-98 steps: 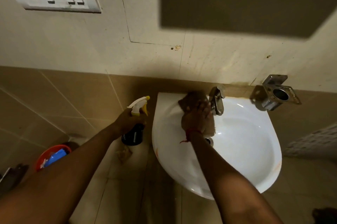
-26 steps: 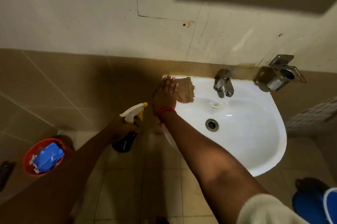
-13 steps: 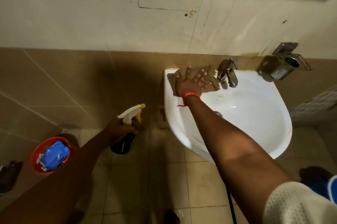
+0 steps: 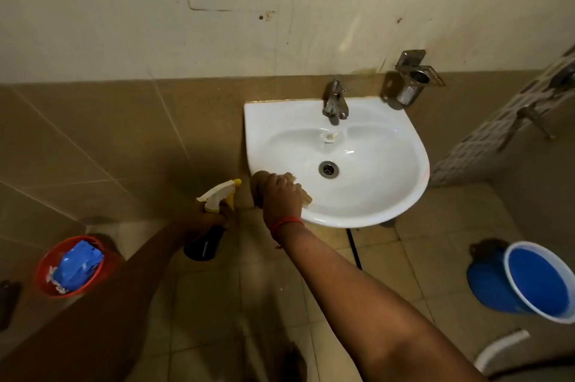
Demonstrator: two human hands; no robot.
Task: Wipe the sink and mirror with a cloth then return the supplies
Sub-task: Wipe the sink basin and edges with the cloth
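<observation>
A white wall-mounted sink point(image 4: 367, 195) with a chrome tap point(image 4: 335, 101) and a round drain point(image 4: 328, 169) fills the middle. My right hand point(image 4: 280, 198) presses a brown cloth point(image 4: 303, 192) onto the sink's front-left rim, and the cloth hangs partly over the outer edge. To the left of the sink, below rim height, my left hand point(image 4: 202, 220) grips a spray bottle point(image 4: 214, 216) with a white and yellow trigger head and a dark body. The mirror itself is out of view; only its dark shadow shows on the wall at the top.
A red bucket point(image 4: 43, 269) with a blue packet inside stands on the tiled floor at the left. A blue bucket point(image 4: 535, 282) sits on the floor at the right. A chrome holder point(image 4: 412, 83) is fixed to the wall right of the tap. A black pipe runs under the sink.
My right hand has slid the cloth from the sink's back-left corner near the tap down to the front-left rim. The view has pulled back; the spray bottle stays held at the left.
</observation>
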